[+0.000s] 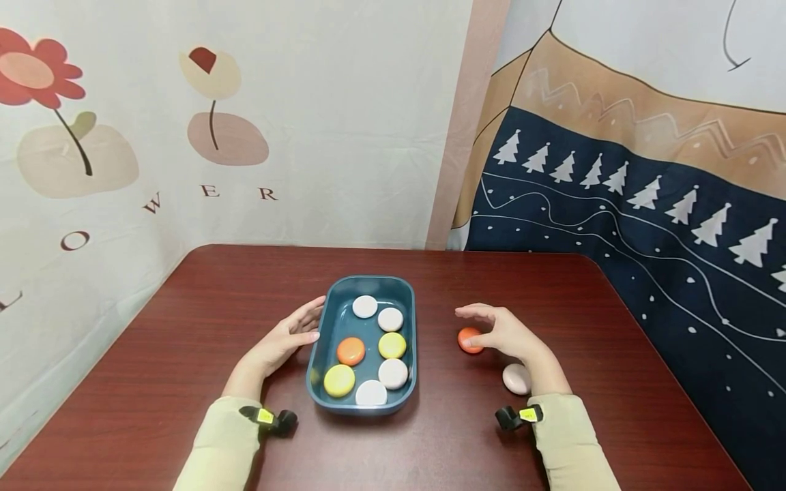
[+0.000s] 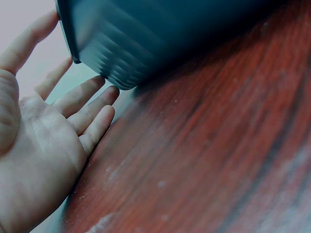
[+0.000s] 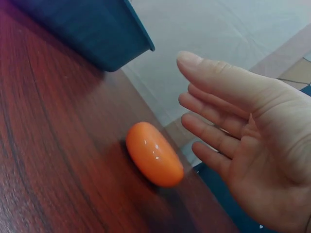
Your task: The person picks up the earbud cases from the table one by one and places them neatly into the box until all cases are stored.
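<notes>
A dark teal rectangular tray (image 1: 370, 333) stands on the table with several smooth rounded discs in it. My left hand (image 1: 285, 344) is at its left side, fingers spread and loosely bent, thumb by the rim; the left wrist view has the fingertips right at the tray's outer wall (image 2: 126, 39). Right of the tray, my right hand (image 1: 505, 332) hovers over a glossy orange disc (image 3: 154, 154) lying on the table. In the right wrist view a gap shows between this disc and the relaxed fingers. A pale pinkish disc (image 1: 517, 379) lies near the right wrist.
Inside the tray are several white discs (image 1: 365, 307), two yellow discs (image 1: 340, 380) and one orange disc (image 1: 351, 350). The dark red wooden table (image 1: 454, 443) reaches back to a printed cloth (image 1: 344, 136). Each wrist wears a small black camera (image 1: 284, 423).
</notes>
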`<state>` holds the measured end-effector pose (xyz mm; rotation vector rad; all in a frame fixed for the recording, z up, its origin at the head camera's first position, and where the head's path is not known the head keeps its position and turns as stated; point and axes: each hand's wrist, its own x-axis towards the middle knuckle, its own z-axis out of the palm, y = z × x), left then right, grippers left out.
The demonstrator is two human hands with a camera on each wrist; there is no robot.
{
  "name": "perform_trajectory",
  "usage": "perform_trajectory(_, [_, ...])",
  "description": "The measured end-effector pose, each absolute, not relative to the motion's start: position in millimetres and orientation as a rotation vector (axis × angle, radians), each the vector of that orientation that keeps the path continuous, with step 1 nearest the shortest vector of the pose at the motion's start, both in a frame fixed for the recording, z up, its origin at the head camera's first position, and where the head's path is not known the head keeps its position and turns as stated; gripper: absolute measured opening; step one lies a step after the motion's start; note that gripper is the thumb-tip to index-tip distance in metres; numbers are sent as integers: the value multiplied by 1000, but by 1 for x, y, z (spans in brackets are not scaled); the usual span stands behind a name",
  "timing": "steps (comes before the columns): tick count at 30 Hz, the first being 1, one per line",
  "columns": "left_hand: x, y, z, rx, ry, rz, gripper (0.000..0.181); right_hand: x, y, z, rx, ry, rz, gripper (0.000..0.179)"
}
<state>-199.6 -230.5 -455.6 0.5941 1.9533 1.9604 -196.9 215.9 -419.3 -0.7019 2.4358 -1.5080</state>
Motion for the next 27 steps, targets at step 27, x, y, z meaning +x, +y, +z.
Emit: perform_trajectory(27, [-200, -229, -456, 601, 1940, 1971, 70, -200, 224, -439, -664, 2447, -1398, 57])
